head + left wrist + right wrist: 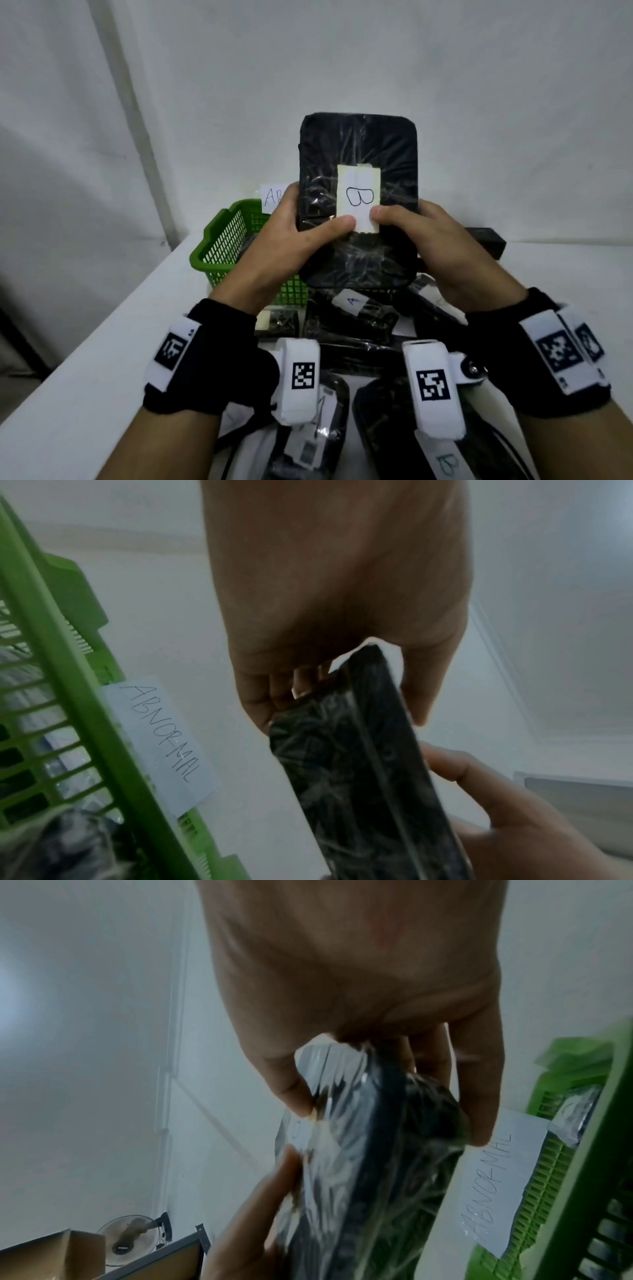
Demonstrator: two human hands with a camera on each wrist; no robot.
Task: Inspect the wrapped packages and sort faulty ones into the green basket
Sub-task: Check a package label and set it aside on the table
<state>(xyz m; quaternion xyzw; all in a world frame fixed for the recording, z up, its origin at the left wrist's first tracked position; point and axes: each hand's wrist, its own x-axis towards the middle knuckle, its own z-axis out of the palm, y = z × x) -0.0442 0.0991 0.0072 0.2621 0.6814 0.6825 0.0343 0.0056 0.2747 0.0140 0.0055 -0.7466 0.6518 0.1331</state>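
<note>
Both hands, left hand and right hand, grip the wrapped package at centre frame; film and seams should be checked before the green basket is considered.

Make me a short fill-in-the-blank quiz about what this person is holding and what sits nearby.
1. The held package carries a label with the letter ____.
2. The package is held by ____ hands.
3. The basket is coloured ____.
4. The basket's paper sign reads ____.

Missing words: B; both; green; ABNORMAL
</note>
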